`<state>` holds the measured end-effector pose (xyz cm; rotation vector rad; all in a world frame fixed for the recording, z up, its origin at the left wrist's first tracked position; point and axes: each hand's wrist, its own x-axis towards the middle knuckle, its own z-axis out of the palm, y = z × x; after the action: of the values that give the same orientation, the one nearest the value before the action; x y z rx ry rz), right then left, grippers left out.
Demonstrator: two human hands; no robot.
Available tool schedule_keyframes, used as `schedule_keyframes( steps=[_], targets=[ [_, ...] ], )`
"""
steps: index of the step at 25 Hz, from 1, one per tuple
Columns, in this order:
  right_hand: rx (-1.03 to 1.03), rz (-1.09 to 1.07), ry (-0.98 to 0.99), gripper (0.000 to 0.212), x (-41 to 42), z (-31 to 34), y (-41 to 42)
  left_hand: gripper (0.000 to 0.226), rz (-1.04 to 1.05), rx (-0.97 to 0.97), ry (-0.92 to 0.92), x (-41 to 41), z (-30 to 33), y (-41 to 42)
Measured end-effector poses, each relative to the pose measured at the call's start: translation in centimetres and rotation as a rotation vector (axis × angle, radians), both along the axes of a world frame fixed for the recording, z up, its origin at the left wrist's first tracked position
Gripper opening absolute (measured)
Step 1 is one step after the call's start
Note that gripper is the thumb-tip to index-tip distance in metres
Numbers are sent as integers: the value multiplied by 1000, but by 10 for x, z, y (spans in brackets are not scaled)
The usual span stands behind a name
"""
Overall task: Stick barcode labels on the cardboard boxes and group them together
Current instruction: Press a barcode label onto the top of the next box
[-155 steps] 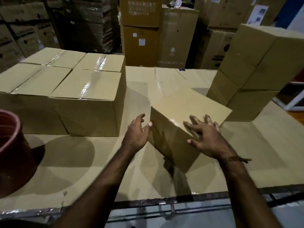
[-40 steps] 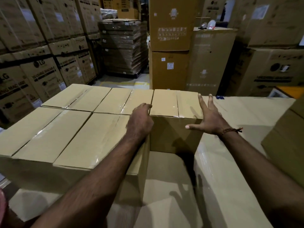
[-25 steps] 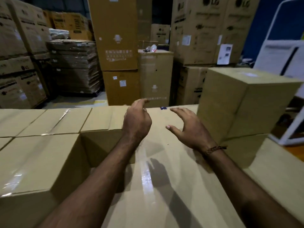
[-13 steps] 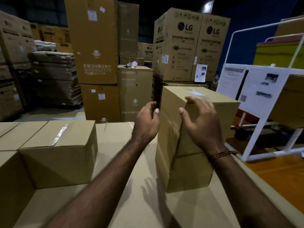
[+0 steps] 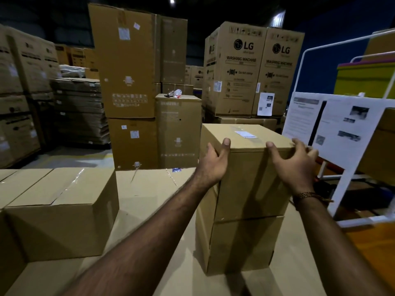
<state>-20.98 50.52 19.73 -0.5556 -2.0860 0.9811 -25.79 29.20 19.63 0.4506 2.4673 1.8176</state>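
Observation:
Two plain cardboard boxes stand stacked on the right of the cardboard-covered table (image 5: 149, 195). The top box (image 5: 250, 178) carries a white barcode label (image 5: 245, 134) on its taped lid; the bottom box (image 5: 241, 244) sits under it. My left hand (image 5: 213, 163) grips the top box's near left corner, thumb on the upper edge. My right hand (image 5: 296, 165) holds its right upper edge, fingers curled over the rim. A group of taped boxes (image 5: 57, 210) sits on the table's left.
Tall stacks of large appliance cartons (image 5: 254, 69) and brown cartons (image 5: 128, 82) rise behind the table. A white metal rack (image 5: 342, 146) with printed sheets stands close on the right, over an orange floor.
My view has swung right from the grouped boxes to the stack. Both hands left the placed box, reached the top stacked box, and spread to its two upper corners.

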Motion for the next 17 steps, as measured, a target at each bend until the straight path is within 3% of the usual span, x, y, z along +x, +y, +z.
schedule_keyframes(
  steps=[4,12,17],
  targets=[
    [-45,-32,122,85,2,1,-3,94,74,58,-15,2,0,0],
    [0,37,100,98,37,8,-60,63,181,164,-18,44,-2,-71],
    [-31,123,61,105,79,10,-120,59,259,194,63,93,-12,-136]
  ],
)
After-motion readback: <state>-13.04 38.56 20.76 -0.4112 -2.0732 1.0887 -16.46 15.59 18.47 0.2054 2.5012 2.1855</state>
